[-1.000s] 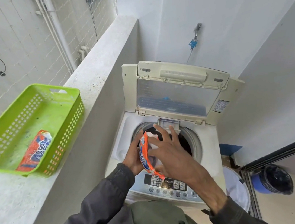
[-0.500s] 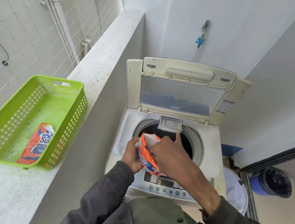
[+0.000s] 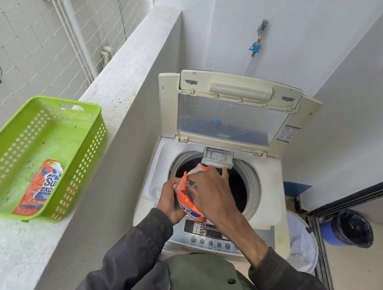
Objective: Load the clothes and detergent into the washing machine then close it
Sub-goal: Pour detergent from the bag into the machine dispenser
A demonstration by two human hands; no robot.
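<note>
A white top-loading washing machine [image 3: 269, 183] stands with its lid [image 3: 229, 107] raised upright. Dark clothes [image 3: 237, 187] lie in the drum. Just above the drum's near left rim I hold an orange detergent packet [image 3: 187, 205] with both hands. My left hand [image 3: 168, 204] grips its left side from below. My right hand [image 3: 211, 190] is on its right side, fingers at the torn top edge. The small detergent drawer [image 3: 218, 157] sticks out over the drum right behind the packet.
A green plastic basket [image 3: 76, 124] sits on the concrete ledge [image 3: 128, 61] at left, with a second orange detergent packet [image 3: 39, 188] inside. A blue bin with a black liner [image 3: 348, 229] stands on the floor at right. A tap [image 3: 260, 34] is on the back wall.
The view has shifted slightly. My hands and the packet have stayed over the drum's near rim, and my right hand has closed lower around the packet's top.
</note>
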